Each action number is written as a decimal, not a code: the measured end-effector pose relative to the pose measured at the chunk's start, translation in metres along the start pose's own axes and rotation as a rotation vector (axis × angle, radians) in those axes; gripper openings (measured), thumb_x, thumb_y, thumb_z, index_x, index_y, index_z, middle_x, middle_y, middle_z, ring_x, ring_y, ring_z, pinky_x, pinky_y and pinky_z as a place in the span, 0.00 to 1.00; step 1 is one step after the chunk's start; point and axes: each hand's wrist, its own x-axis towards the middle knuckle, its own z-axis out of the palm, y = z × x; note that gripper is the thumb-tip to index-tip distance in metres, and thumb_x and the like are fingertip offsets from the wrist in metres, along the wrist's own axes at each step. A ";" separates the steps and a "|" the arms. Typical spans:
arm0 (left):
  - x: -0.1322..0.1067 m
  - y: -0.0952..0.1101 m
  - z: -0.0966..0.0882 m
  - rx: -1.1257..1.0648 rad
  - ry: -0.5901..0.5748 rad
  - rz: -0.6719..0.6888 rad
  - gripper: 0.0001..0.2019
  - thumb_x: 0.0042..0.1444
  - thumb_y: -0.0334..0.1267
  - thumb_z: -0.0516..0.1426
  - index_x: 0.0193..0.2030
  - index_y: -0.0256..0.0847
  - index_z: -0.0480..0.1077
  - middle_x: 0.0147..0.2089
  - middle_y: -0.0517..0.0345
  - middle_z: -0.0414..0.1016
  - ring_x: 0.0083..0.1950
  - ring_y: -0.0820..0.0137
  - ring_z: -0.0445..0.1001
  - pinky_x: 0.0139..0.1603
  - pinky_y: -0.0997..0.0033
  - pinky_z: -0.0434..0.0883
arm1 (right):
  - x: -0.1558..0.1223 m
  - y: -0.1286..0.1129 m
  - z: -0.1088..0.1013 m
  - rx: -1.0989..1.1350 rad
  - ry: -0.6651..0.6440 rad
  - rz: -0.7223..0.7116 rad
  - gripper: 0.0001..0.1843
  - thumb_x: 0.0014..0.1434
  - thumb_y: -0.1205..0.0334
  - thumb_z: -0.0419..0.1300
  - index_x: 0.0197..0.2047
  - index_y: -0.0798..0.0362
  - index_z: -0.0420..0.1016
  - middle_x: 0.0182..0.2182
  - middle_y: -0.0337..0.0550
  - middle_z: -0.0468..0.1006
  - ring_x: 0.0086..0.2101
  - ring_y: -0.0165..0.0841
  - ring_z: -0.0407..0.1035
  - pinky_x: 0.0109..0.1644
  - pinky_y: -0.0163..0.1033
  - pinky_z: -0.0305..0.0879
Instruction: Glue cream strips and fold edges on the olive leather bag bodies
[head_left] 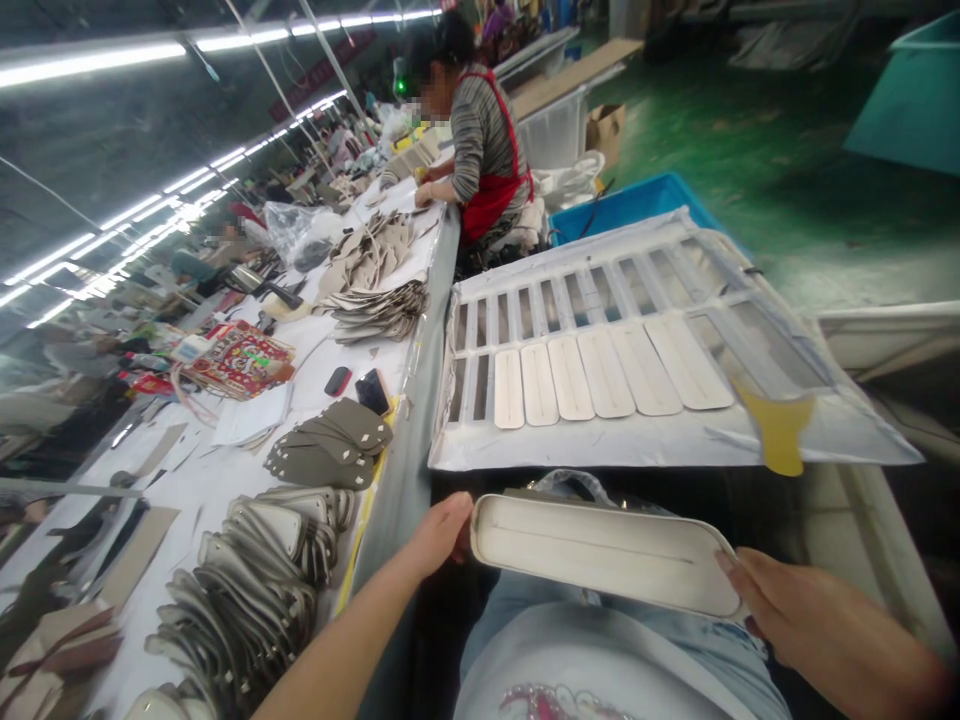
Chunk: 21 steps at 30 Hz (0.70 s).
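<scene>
Between my hands, just above my lap, is a long cream panel (600,550) with rounded ends, a raised rim and a faint line along its middle. My left hand (442,530) grips its left end. At the right end, my right hand (780,600) pinches the edge, fingers on top. A white slotted rack (645,445) lies beyond it. Several similar cream panels (570,375) rest side by side in its near row. A yellow tab (784,435) hangs at the rack's front right. Part of a bag with a clear handle (577,483) shows behind the held panel.
On the long white table to the left lie stacked curved grey pieces (232,590), dark grey cut pieces (330,440), a phone (373,392) and a patterned red bag (244,358). A co-worker in a red apron (495,205) sits farther up. A blue bin (660,200) stands behind the rack.
</scene>
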 end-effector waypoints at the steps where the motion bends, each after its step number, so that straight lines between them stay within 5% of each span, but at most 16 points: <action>1: -0.003 0.009 0.006 0.057 0.129 0.090 0.22 0.59 0.55 0.40 0.38 0.38 0.63 0.32 0.55 0.67 0.34 0.68 0.69 0.35 0.65 0.71 | 0.004 -0.006 -0.011 -0.003 -0.121 -0.006 0.15 0.50 0.70 0.50 0.37 0.58 0.76 0.30 0.59 0.75 0.23 0.38 0.68 0.27 0.43 0.62; 4: -0.015 0.047 0.032 0.305 0.446 0.543 0.13 0.57 0.42 0.52 0.48 0.41 0.64 0.47 0.51 0.67 0.50 0.64 0.65 0.53 0.59 0.63 | 0.018 -0.028 -0.042 0.052 -0.368 0.161 0.13 0.54 0.70 0.48 0.37 0.60 0.73 0.33 0.59 0.76 0.29 0.41 0.71 0.32 0.44 0.63; 5: -0.018 0.061 0.043 0.369 0.417 0.699 0.14 0.57 0.40 0.53 0.49 0.42 0.64 0.49 0.51 0.67 0.52 0.63 0.64 0.55 0.59 0.61 | 0.022 -0.034 -0.048 0.064 -0.389 0.205 0.14 0.57 0.68 0.45 0.36 0.59 0.72 0.32 0.56 0.76 0.29 0.40 0.71 0.32 0.42 0.63; 8: -0.020 0.096 0.079 0.519 0.073 0.951 0.20 0.56 0.43 0.54 0.55 0.42 0.61 0.56 0.51 0.64 0.53 0.62 0.63 0.53 0.61 0.62 | 0.027 -0.043 -0.055 0.323 -0.427 0.483 0.23 0.64 0.57 0.36 0.28 0.55 0.66 0.19 0.44 0.74 0.21 0.31 0.70 0.27 0.35 0.63; 11: -0.010 0.117 0.105 0.658 -0.174 0.970 0.24 0.54 0.49 0.55 0.55 0.41 0.61 0.56 0.51 0.65 0.49 0.61 0.65 0.46 0.61 0.65 | 0.023 -0.043 -0.054 0.707 -0.397 0.754 0.30 0.62 0.43 0.34 0.24 0.54 0.64 0.15 0.42 0.70 0.16 0.30 0.67 0.20 0.33 0.62; 15: 0.001 0.119 0.110 0.722 -0.233 0.950 0.22 0.55 0.50 0.54 0.54 0.41 0.64 0.55 0.51 0.66 0.48 0.62 0.64 0.44 0.63 0.62 | 0.019 -0.044 -0.052 1.072 -0.352 1.026 0.35 0.58 0.37 0.33 0.24 0.56 0.64 0.16 0.44 0.71 0.17 0.31 0.69 0.19 0.33 0.65; 18: 0.001 0.114 0.107 0.720 -0.218 0.963 0.22 0.55 0.49 0.54 0.53 0.41 0.64 0.55 0.52 0.66 0.47 0.62 0.64 0.43 0.63 0.62 | 0.018 -0.048 -0.053 1.012 -0.329 0.984 0.32 0.58 0.38 0.36 0.24 0.56 0.64 0.18 0.43 0.72 0.18 0.31 0.70 0.19 0.32 0.65; 21: -0.002 0.110 0.108 0.718 -0.188 0.982 0.23 0.54 0.49 0.55 0.54 0.39 0.63 0.57 0.51 0.65 0.48 0.61 0.63 0.43 0.63 0.61 | 0.018 -0.051 -0.054 0.718 -0.340 0.801 0.22 0.58 0.46 0.45 0.23 0.54 0.61 0.17 0.41 0.72 0.17 0.30 0.69 0.18 0.30 0.62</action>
